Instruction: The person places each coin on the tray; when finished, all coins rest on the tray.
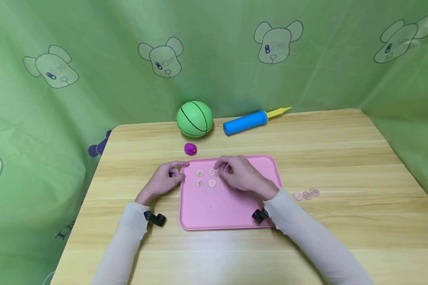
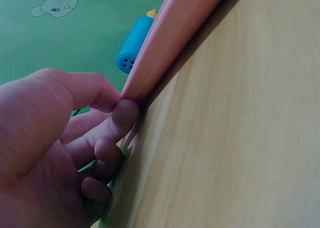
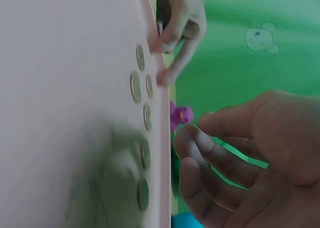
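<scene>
My right hand [image 1: 240, 174] is over the flat pink tray [image 1: 207, 213], fingers bent with their tips close, and I see nothing in them; by its fingertips, towards the tray's left, are small round shiny metal coins [image 1: 212, 183], lying flat; my right wrist view shows six, with marks too small to read; three more round shiny coins [image 1: 307, 195] make a slanting row right of the tray, nearer my right hand; my left hand [image 1: 164, 178] holds the tray's far left corner, thumb and finger on its rim; behind the tray sits a purple toy duck [image 1: 190, 149].
</scene>
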The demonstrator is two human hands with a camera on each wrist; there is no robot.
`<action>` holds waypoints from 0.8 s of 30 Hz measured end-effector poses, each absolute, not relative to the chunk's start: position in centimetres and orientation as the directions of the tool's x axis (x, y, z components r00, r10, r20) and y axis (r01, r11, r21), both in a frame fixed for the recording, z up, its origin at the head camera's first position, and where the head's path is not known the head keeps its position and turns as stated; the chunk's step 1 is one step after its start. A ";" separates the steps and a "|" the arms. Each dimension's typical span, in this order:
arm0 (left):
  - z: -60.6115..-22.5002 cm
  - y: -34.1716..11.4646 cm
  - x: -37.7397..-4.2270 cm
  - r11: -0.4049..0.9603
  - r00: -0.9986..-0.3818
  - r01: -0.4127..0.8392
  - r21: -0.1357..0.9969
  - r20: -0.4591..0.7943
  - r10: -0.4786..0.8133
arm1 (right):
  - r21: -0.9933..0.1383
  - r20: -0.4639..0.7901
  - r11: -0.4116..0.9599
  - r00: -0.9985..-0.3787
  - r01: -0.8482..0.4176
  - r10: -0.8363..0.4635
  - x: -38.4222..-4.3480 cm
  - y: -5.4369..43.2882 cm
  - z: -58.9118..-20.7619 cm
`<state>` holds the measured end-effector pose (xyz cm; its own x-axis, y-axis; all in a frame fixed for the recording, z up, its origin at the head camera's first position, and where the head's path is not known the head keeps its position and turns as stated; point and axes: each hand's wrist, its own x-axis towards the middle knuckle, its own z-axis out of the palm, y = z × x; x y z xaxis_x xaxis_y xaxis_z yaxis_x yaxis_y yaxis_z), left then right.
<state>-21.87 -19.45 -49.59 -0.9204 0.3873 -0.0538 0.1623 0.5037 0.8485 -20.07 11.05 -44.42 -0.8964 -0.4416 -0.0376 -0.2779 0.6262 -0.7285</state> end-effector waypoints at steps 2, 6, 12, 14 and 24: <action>-49.6 -19.5 -21.9 0.504 -0.920 0.163 0.848 -0.054 0.387 | -0.732 -0.033 0.626 -0.904 -0.269 -0.427 -20.0 11.8 -44.2; -49.7 -19.5 -21.9 0.503 -0.921 0.165 0.849 -0.050 0.387 | -0.726 -0.023 0.636 -0.916 -0.260 -0.400 -19.8 13.3 -43.8; -49.9 -19.5 -21.9 0.499 -0.920 0.164 0.851 -0.051 0.389 | -0.725 -0.007 0.644 -0.932 -0.246 -0.364 -19.2 15.8 -43.2; -49.9 -19.5 -21.9 0.501 -0.920 0.166 0.849 -0.050 0.389 | -0.723 -0.003 0.647 -0.936 -0.242 -0.353 -19.0 16.5 -43.1; -49.7 -19.5 -21.9 0.515 -0.921 0.172 0.840 -0.048 0.386 | -0.687 0.011 0.693 -0.957 -0.217 -0.289 -18.0 20.1 -42.3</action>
